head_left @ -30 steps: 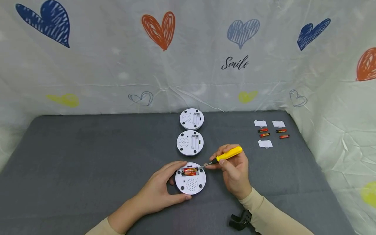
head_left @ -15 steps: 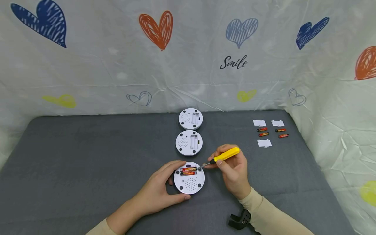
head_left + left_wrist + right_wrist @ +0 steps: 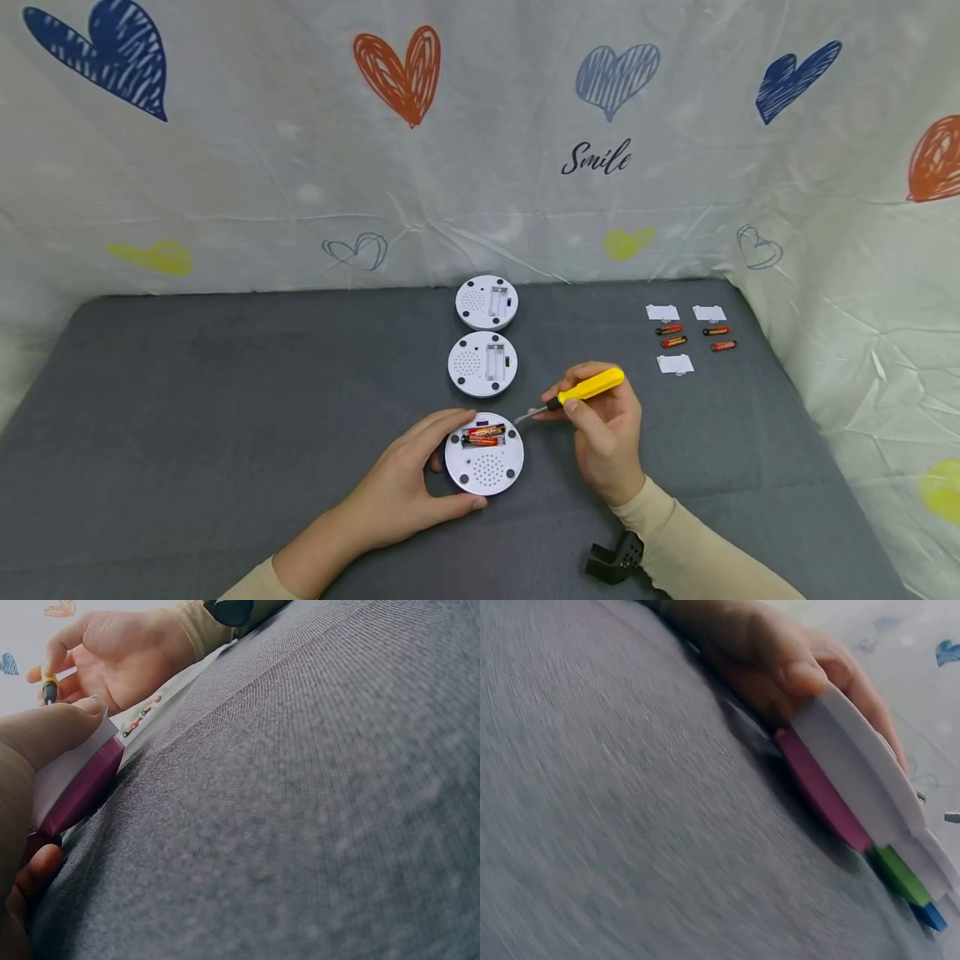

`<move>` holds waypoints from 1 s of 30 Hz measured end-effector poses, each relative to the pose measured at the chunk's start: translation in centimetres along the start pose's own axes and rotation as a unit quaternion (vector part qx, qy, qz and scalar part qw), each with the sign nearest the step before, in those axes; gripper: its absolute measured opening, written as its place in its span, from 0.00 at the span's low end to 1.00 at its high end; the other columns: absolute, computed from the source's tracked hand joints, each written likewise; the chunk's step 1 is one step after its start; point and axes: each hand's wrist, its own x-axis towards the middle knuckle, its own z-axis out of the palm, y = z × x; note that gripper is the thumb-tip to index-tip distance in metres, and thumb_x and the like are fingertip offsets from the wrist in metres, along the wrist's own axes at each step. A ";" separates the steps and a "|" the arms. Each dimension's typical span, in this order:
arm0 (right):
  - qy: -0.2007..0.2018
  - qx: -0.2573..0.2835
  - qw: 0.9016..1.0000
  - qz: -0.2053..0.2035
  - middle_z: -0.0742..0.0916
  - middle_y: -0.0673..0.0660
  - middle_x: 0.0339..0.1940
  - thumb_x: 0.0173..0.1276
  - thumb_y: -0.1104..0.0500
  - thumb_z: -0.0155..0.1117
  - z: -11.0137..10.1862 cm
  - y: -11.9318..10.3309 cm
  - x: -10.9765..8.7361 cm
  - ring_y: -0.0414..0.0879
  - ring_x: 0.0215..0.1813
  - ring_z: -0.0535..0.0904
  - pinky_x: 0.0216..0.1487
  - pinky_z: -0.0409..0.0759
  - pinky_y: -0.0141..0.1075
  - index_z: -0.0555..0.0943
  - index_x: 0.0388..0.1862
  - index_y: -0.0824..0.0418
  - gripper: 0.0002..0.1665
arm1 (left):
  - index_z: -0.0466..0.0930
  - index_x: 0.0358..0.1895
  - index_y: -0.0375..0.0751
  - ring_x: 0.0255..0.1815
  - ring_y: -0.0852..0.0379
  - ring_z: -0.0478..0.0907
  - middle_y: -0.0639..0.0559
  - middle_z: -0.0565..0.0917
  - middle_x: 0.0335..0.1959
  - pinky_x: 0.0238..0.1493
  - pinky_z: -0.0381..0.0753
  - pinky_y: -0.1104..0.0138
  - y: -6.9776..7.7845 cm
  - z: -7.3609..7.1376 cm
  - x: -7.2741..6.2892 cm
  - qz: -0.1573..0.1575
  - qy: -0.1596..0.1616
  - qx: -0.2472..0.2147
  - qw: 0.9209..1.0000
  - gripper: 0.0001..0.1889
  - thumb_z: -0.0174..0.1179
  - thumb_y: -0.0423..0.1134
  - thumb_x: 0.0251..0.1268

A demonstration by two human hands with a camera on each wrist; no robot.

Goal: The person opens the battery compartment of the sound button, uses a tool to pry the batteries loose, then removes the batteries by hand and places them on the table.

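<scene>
My left hand (image 3: pixel 412 468) grips a round white device (image 3: pixel 487 479) by its left side, thumb at the front edge and fingers at the back. Two red-and-black batteries (image 3: pixel 483 436) lie in its uncovered compartment. The right wrist view shows pink, green and blue parts under the white rim (image 3: pixel 855 761). In my right hand (image 3: pixel 606 433) is a yellow-handled screwdriver (image 3: pixel 592 386), pinched between thumb and fingers, its thin shaft pointing left and down. The tip sits at the device's upper right edge, just off the batteries' right end.
Behind stand two more round white devices (image 3: pixel 483 364), (image 3: pixel 487 302) with bare battery compartments. At the back right lie several loose batteries (image 3: pixel 673 342) and three white battery covers (image 3: pixel 675 364). A grey cloth (image 3: pixel 262 400) covers the table; a printed curtain (image 3: pixel 480 167) hangs behind.
The screwdriver tip has come off the batteries' right end, moving right and slightly up with my right hand. My left hand keeps its hold on the device.
</scene>
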 end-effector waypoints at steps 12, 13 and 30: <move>0.014 -0.124 0.992 -0.002 0.82 0.63 0.49 0.69 0.85 0.57 -3.1 -1.2 2.8 0.49 0.48 0.87 0.47 0.91 0.40 0.63 0.86 0.68 0.47 | 0.75 0.78 0.46 0.38 0.64 0.76 0.55 0.80 0.70 0.42 0.79 0.71 0.0 0.1 -0.2 -0.014 -0.003 0.004 1.000 0.48 0.89 0.46 0.53; 0.015 -0.143 0.990 -0.001 0.82 0.62 0.50 0.69 0.86 0.59 -3.5 -1.3 3.0 0.48 0.49 0.87 0.47 0.90 0.38 0.60 0.87 0.68 0.49 | 0.75 0.78 0.46 0.38 0.64 0.76 0.55 0.80 0.70 0.42 0.79 0.71 0.0 0.1 -0.1 -0.013 -0.003 0.004 1.000 0.48 0.89 0.46 0.53; 0.054 -0.338 0.930 0.130 0.90 0.67 0.48 0.70 0.69 0.79 -5.1 0.3 4.4 0.46 0.40 0.88 0.32 0.90 0.43 0.81 0.74 0.63 0.34 | 0.75 0.78 0.45 0.40 0.65 0.76 0.54 0.80 0.70 0.42 0.79 0.71 0.0 0.0 0.0 -0.001 0.001 0.010 1.000 0.48 0.89 0.46 0.52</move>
